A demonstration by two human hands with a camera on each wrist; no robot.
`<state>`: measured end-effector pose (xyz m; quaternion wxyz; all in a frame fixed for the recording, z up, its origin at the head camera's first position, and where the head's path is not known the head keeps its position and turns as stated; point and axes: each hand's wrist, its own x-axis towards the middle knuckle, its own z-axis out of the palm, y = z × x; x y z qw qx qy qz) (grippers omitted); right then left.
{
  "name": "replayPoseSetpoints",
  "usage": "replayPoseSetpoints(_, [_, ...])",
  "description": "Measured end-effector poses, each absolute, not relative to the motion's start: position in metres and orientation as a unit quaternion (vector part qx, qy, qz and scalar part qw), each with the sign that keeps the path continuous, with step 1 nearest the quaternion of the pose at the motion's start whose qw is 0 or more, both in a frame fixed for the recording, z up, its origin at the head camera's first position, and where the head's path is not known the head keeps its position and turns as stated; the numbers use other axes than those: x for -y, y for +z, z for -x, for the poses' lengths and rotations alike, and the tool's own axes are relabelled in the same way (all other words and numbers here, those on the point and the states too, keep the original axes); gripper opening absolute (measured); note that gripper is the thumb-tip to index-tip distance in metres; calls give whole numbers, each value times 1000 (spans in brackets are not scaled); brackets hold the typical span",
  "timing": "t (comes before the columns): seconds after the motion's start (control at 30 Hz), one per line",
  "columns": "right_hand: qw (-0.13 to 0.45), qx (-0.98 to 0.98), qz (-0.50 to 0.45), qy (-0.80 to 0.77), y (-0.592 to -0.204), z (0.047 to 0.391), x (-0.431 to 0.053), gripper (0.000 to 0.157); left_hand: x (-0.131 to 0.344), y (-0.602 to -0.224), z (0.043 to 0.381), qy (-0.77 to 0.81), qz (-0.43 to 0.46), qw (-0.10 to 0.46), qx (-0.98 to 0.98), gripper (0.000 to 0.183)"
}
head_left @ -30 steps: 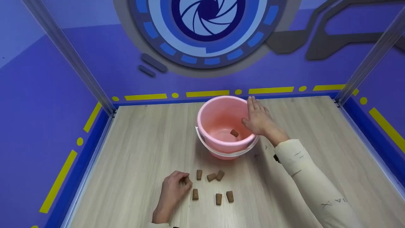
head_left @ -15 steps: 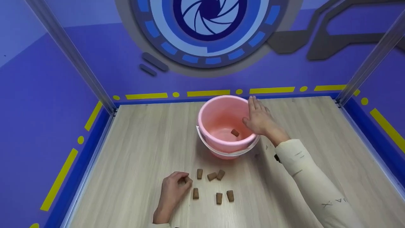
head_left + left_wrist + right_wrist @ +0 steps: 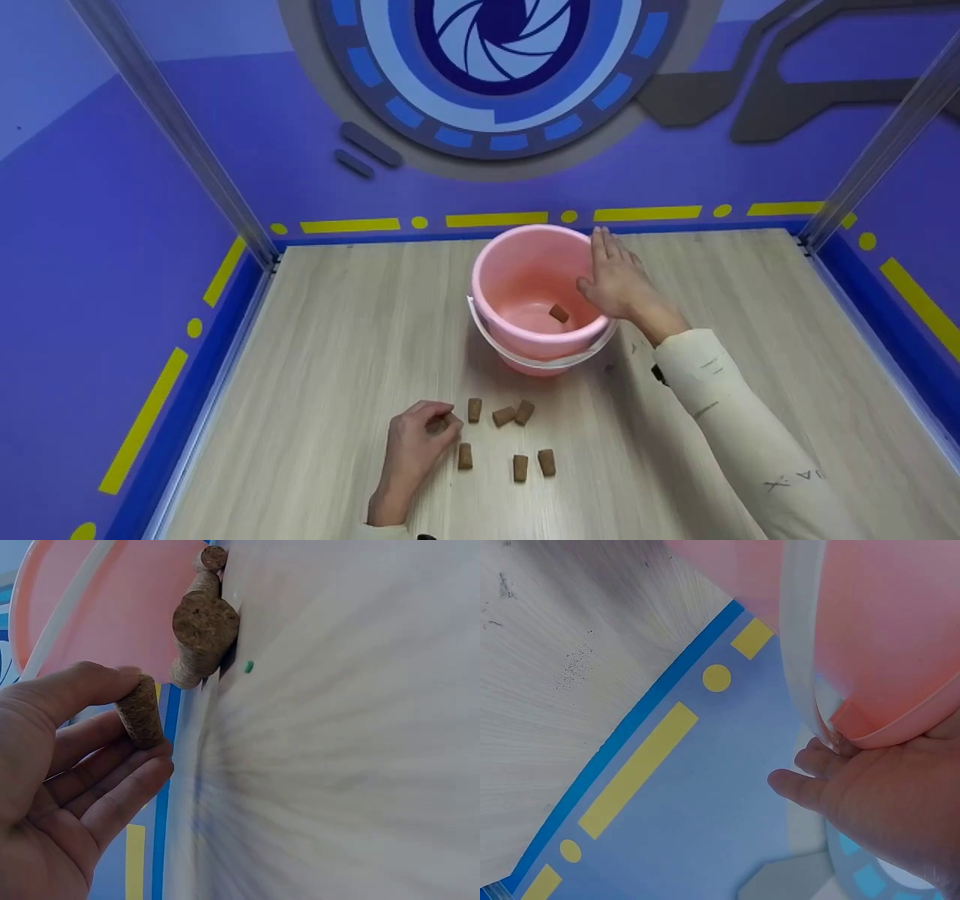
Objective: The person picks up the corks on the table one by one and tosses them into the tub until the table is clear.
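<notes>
In the head view a pink bucket [image 3: 517, 341] with a white handle [image 3: 517, 362] stands near the back wall, one cork [image 3: 559, 313] lying on its bottom. My left hand [image 3: 416, 446] pinches a tapered cork [image 3: 141, 714] between thumb and fingertips, low over the table in front of the bucket. Beside that hand are several loose corks, among them a cork [image 3: 475, 410] and another cork [image 3: 466, 456]. My right hand [image 3: 616, 279] rests on the bucket's right rim with fingers fairly straight. Its palm and fingers [image 3: 799, 787] show at the rim in the right wrist view.
A pale wooden table [image 3: 337, 337] lies under everything. Purple-blue panels with yellow dashes enclose it at the left, right and back [image 3: 352, 202]. Metal posts mark the back corners. In the left wrist view a small green speck [image 3: 249, 667] lies near the corks.
My left hand has shifted very slightly right, with the cork still pinched. My right hand stays on the bucket rim, and the loose corks have not moved on the table.
</notes>
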<state>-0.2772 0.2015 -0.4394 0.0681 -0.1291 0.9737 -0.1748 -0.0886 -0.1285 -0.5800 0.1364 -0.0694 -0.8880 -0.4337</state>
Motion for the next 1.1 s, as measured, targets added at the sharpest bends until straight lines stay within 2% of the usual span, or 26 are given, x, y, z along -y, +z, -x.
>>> replayPoseSetpoints(0.5, [76,-974,121,-173,-439,277,-200,90,117,-568,94,-461,89,176,865,21])
replayPoseSetpoints(0.73, [79,-974,119,-176,-439,277,-201,90,110,-560,98,-495,94,177,845,22])
replayPoseSetpoints(1.1, [66,-974,122,-177,-440,276,-201,90,100,-545,106,-500,120,217,830,23])
